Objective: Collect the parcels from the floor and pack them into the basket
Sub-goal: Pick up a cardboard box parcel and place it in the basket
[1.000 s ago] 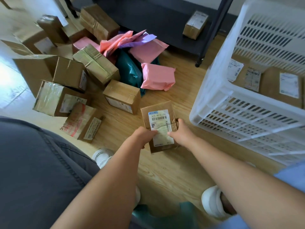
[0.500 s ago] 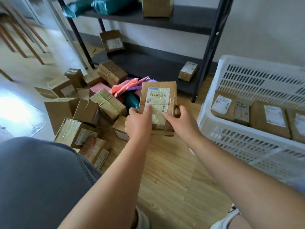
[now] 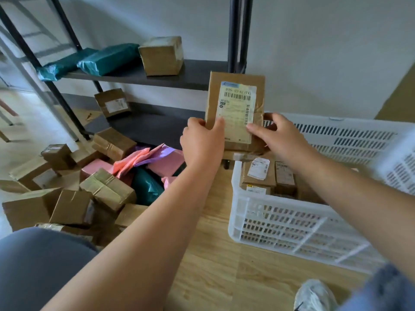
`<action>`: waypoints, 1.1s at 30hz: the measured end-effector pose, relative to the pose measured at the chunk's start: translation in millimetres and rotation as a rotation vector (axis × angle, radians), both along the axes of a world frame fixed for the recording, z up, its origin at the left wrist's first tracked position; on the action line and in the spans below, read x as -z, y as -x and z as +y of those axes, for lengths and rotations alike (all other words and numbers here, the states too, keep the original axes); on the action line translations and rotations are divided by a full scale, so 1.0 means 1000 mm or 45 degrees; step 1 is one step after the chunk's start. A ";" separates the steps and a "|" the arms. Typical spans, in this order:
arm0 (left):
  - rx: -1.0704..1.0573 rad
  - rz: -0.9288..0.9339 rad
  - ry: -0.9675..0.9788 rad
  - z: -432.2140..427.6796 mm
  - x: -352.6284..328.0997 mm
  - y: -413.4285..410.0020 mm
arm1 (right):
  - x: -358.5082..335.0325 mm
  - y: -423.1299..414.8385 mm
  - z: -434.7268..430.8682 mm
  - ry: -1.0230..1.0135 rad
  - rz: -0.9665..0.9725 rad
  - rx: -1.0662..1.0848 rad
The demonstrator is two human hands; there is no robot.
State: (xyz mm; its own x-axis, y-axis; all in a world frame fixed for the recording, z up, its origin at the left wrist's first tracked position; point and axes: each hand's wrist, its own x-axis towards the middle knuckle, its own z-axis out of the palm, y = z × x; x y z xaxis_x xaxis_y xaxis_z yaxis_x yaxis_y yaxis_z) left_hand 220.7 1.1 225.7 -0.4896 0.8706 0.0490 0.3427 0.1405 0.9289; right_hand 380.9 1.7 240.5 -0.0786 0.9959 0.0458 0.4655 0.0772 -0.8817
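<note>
Holding a flat brown cardboard parcel [image 3: 235, 86] upright in the air, both hands grip its lower end. The left hand [image 3: 202, 144] pinches the lower left corner with its thumb laid on the front face. The right hand [image 3: 278, 138] pinches the lower right edge, thumb on the front and fingers curled behind.

The parcel's long axis stands nearly vertical, tilted slightly. Its bottom edge hangs above the far left corner of the white slotted plastic basket [image 3: 292, 225]. The basket's open mouth lies below and to the right of the parcel, so I judge the coming move to be a short drop down and rightward, probably tipping the parcel flat. The right hand is already over the basket and is the nearer one; the left hand sits just outside the basket's left wall.

A white shipping label [image 3: 238, 113] covers most of the parcel's front. It carries a blue logo strip too blurred to read, a line that looks like "835- 69 42 (TY)", and barcodes under that line and down the right side. The smaller print cannot be made out.

Several labelled brown cartons [image 3: 258, 173] already lie along the basket's far left side. A heap of brown cartons and pink and teal plastic mailers [image 3: 107, 189] waits on the wooden floor [image 3: 213, 265], to the left.
</note>
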 end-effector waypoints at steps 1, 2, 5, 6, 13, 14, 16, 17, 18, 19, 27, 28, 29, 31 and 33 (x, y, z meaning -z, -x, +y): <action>0.057 0.007 0.016 0.007 -0.001 -0.011 | -0.002 -0.014 0.006 0.013 -0.010 0.011; 0.111 0.022 0.035 0.013 0.001 -0.022 | -0.004 -0.027 0.011 0.025 -0.020 0.022; 0.256 0.037 0.102 0.030 0.008 -0.055 | 0.000 -0.065 0.028 0.061 -0.084 0.058; 0.295 0.045 0.137 0.035 0.012 -0.065 | 0.003 -0.076 0.033 0.084 -0.114 0.069; 0.561 0.106 0.378 0.069 0.050 -0.130 | 0.045 -0.151 0.064 0.424 -0.103 0.109; 0.604 0.111 0.420 0.072 0.058 -0.133 | 0.053 -0.157 0.066 0.466 -0.112 0.100; 0.704 0.098 0.532 0.076 0.077 -0.144 | 0.074 -0.172 0.068 0.557 -0.117 0.115; 0.742 0.084 0.611 0.078 0.087 -0.148 | 0.085 -0.178 0.067 0.605 -0.123 0.135; 0.768 0.063 0.694 0.079 0.099 -0.152 | 0.096 -0.185 0.066 0.655 -0.144 0.153; 0.794 0.057 0.774 0.080 0.111 -0.157 | 0.107 -0.191 0.066 0.712 -0.156 0.155; 1.063 0.170 1.083 0.086 0.151 -0.177 | 0.184 -0.217 0.072 0.936 -0.194 0.067; 1.078 0.168 1.118 0.087 0.153 -0.179 | 0.190 -0.218 0.073 0.966 -0.196 0.048; 1.077 0.171 1.159 0.087 0.155 -0.181 | 0.196 -0.220 0.074 1.005 -0.192 0.020; 1.077 0.168 1.275 0.089 0.159 -0.184 | 0.204 -0.222 0.076 1.109 -0.183 -0.032; 1.118 0.166 1.392 0.092 0.165 -0.188 | 0.210 -0.222 0.080 1.199 -0.185 -0.058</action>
State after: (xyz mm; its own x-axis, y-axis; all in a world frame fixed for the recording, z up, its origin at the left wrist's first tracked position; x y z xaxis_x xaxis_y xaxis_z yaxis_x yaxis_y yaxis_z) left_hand 408.2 93.2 60.4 0.1813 0.5128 -0.8392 0.7683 0.4588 0.4464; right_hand 603.3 81.3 30.8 -0.0602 0.6144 -0.7867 0.5894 -0.6141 -0.5248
